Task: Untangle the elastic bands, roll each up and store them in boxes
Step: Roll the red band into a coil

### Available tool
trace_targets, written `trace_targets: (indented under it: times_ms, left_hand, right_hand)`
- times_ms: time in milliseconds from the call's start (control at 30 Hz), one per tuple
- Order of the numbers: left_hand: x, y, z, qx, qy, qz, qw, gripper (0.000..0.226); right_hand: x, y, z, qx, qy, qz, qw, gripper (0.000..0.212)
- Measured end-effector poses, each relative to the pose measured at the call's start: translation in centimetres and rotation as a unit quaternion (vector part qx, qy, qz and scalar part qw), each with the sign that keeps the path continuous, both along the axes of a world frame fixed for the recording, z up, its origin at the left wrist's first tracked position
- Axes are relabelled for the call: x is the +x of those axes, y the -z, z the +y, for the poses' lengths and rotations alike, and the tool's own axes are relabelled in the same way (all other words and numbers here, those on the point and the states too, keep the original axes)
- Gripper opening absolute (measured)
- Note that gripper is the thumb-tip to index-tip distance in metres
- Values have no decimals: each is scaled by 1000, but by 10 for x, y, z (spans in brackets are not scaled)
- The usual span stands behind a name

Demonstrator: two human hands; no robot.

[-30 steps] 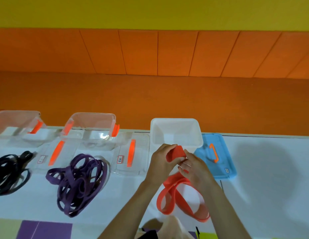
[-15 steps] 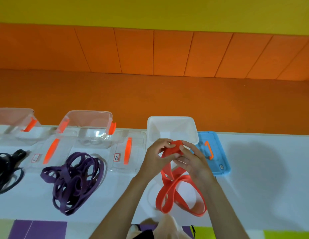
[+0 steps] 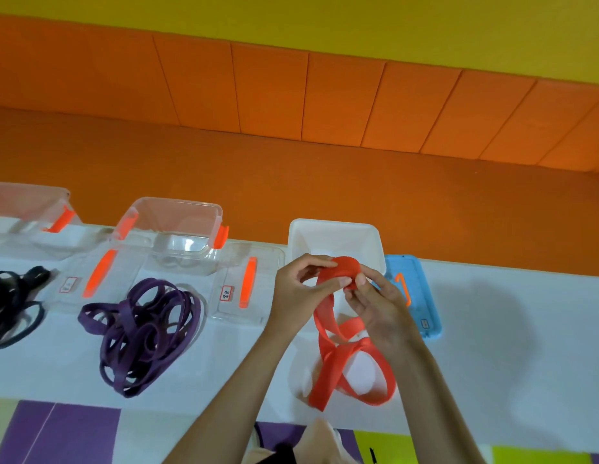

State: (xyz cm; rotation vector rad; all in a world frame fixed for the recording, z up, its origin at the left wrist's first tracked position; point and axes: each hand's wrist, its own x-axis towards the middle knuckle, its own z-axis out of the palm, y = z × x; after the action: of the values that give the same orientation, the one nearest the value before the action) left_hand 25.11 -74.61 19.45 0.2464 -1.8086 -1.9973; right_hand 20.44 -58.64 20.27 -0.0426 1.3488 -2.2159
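Rolling step: left hand [image 3: 301,289] and right hand [image 3: 380,308] pinch the coiled end of the flat red-orange elastic band [image 3: 328,370] above the white counter [image 3: 492,346]; next, wind in the twisted tail, probably for the white plastic box [image 3: 334,224].

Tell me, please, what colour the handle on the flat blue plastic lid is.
The handle on the blue plastic lid is orange, best in the head view.
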Motion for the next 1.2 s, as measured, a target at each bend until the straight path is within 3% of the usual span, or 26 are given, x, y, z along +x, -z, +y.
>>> trace_targets:
  times_ms: [133, 433, 533, 633, 800, 1000, 1200]
  left_hand:
    - [4, 0, -4, 46, 62, 6, 997, 37]
    - [4, -43, -16, 21, 79, 80, 993, 41]
    - [5, -50, -12, 37, 86, 83, 992, 41]
    - [7, -45, -5, 30, 62, 78, 995, 38]
    - [11, -28, -6, 0, 26, 61, 998, 32]
    - [10, -10, -16, -111, 70, 13, 991, 34]
    - [12, 1, -11, -187, 126, -26, 974, 38]
  right_hand:
    - [1, -8, 2, -2, 40, -3, 999, 28]
    - [8, -40, -8, -86, 17, 24, 996, 32]
    - [11, -39, -13, -117, 24, -16, 993, 36]
    - [13, -34, -11, -138, 7, -63, 988, 27]
    - [9, -24, -6, 38, -61, 28, 997, 30]
    - [1, -17, 15, 89, -97, 98, 987, 53]
    - [-6, -13, 19, 173, -95, 114, 974, 57]
